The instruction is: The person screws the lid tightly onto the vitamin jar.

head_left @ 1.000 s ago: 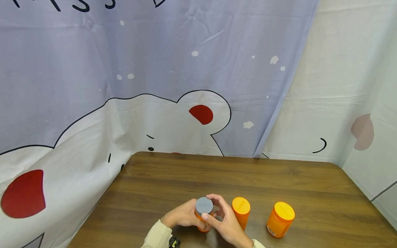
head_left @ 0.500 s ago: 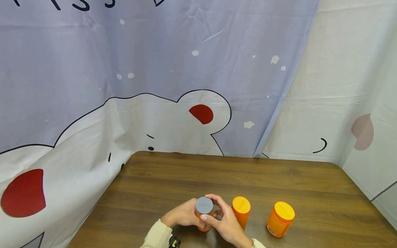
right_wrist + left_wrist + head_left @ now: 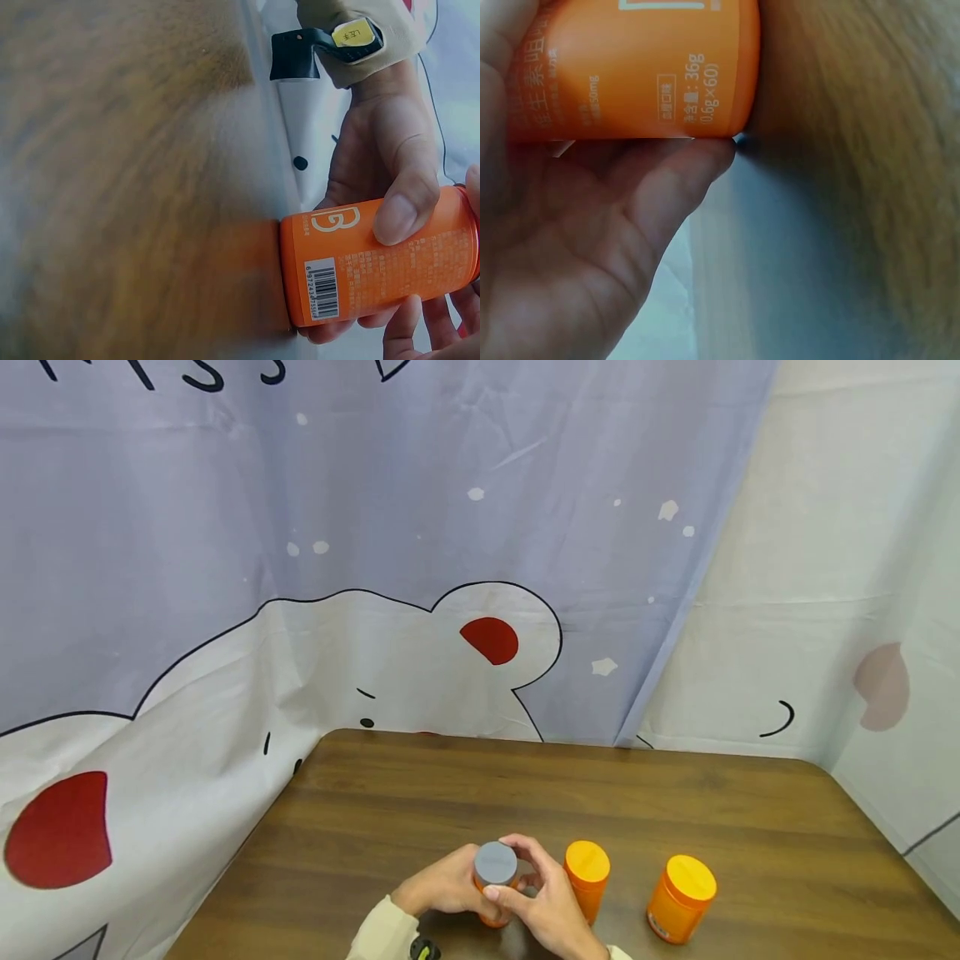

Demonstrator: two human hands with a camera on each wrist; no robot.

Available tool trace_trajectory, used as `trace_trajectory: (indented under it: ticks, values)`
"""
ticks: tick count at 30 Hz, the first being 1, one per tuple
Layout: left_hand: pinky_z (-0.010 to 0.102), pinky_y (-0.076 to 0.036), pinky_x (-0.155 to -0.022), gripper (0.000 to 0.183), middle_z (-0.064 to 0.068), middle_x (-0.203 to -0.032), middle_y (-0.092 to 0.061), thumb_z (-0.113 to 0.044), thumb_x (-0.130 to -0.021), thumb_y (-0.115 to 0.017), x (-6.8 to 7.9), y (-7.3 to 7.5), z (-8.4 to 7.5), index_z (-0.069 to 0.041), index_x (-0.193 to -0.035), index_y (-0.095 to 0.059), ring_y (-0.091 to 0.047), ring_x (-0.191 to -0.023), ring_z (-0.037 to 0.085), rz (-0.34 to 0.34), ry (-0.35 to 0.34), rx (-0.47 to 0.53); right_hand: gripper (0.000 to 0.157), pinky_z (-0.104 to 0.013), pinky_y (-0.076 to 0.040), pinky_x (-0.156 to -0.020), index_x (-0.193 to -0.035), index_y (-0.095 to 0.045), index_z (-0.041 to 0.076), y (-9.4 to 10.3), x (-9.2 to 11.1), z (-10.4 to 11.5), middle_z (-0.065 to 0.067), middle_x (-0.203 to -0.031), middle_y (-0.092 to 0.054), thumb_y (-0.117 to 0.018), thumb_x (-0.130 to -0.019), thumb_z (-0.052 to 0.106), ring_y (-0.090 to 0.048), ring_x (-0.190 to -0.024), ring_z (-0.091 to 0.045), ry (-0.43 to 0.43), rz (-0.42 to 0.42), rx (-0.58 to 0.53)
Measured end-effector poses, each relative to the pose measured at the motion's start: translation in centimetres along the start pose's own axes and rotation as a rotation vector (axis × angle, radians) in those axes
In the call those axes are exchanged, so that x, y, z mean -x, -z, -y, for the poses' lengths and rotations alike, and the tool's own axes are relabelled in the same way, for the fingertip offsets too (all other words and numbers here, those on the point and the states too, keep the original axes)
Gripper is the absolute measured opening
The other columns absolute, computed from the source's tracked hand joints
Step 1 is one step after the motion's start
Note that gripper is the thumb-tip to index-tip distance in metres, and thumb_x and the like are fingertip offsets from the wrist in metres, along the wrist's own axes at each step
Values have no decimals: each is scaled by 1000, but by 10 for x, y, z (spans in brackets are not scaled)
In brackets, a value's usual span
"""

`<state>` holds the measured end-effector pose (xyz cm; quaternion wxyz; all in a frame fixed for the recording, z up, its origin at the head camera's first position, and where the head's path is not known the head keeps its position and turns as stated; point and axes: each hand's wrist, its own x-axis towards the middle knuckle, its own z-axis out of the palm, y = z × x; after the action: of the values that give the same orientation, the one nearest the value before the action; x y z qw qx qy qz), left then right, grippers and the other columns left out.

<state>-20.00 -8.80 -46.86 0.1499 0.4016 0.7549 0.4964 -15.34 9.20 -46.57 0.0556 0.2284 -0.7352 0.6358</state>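
An orange supplement bottle (image 3: pixel 382 255) with a grey lid (image 3: pixel 495 860) stands at the table's near side. My left hand (image 3: pixel 446 885) grips its body from the left; in the right wrist view the left thumb (image 3: pixel 405 214) lies across the printed label. From the right, my right hand (image 3: pixel 553 906) holds the upper part, with thumb and fingers around the lid. White print on the orange side shows in the left wrist view, below which a hand (image 3: pixel 562 240) touches the bottle. In the right wrist view, the lid is mostly beyond the frame's right edge.
Just right of my right hand is a slim orange bottle (image 3: pixel 588 897) with a yellow lid, partly hidden by that hand. Farther right stands a wider orange jar (image 3: pixel 678 906) with a yellow lid. Printed cloth (image 3: pixel 480 527) hangs behind the wooden table (image 3: pixel 480 785).
My right thumb has shifted slightly left along the lid's rim. The head view has tilted a little, so everything sits slightly lower. Both hands stay on the bottle.
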Motion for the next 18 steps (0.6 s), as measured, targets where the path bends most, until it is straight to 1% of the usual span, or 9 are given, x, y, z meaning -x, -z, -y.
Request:
trace_trajectory:
  ticks: [7, 11, 16, 18]
  values:
    - [24, -48, -75, 33, -8, -89, -61, -10, -69, -75, -1, 0, 0, -10, -99, -61, -56, -77, 2, -2, -3, -1, 50, -26, -48, -67, -121, -52, 12, 0, 1, 2, -5, -115, -58, -74, -76, 10, -55, -97, -17, -34, -23, -38]
    - [24, -48, -75, 34, -8, -90, -61, -11, -69, -75, -2, 1, -1, -11, -100, -60, -56, -78, 2, 0, 2, -10, 50, -26, -48, -67, -120, -52, 10, 0, 1, 5, -6, -114, -58, -74, -75, 9, -55, -97, -18, -35, -23, -25]
    - [23, -48, -74, 36, -10, -89, -60, -12, -68, -75, 1, 1, -5, -12, -100, -60, -56, -77, 1, 1, 52, -31, 49, -26, -47, -69, -120, -50, 7, 0, 1, 24, -9, -115, -57, -72, -77, 7, -53, -99, -18, -94, 25, -36]
    - [22, -47, -74, 37, -11, -90, -61, -14, -67, -76, 1, 2, -6, -12, -101, -60, -56, -77, 1, 0, 71, -45, 50, -27, -47, -70, -121, -50, 8, 0, 2, 30, -8, -115, -57, -73, -77, 9, -53, -99, -18, -126, 22, -21]
